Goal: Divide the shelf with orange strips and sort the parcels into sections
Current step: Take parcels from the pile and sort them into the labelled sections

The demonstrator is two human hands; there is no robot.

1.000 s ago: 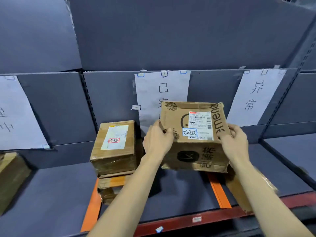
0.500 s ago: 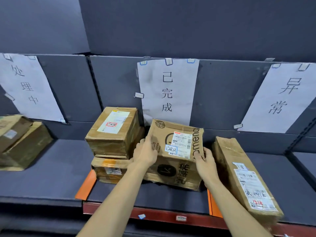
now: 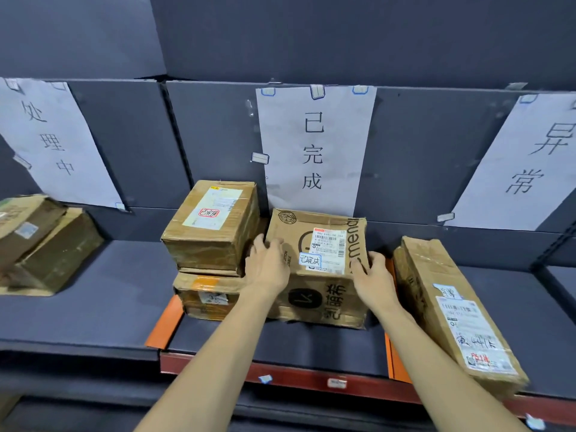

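A brown printed parcel (image 3: 324,244) with a white shipping label rests on the dark shelf (image 3: 93,310) in the middle section, under the centre paper sign (image 3: 314,145). My left hand (image 3: 269,265) lies on its left upper edge and my right hand (image 3: 372,275) on its right side, fingers spread and only loosely on it. Left of it stand two stacked parcels (image 3: 212,226). One orange strip (image 3: 165,325) lies left of the stack, another (image 3: 394,360) to the right of the printed parcel. A long parcel (image 3: 452,310) lies past the right strip.
Two more parcels (image 3: 40,241) sit in the left section under the left sign (image 3: 53,141). A third sign (image 3: 526,163) hangs at the right. The shelf's red front rail (image 3: 296,375) runs along the near edge, with dark panels behind and above.
The printed parcel has come down from the air and been set on the shelf beside the stack. My fingers have loosened on it, and the view has pulled back and shifted left.
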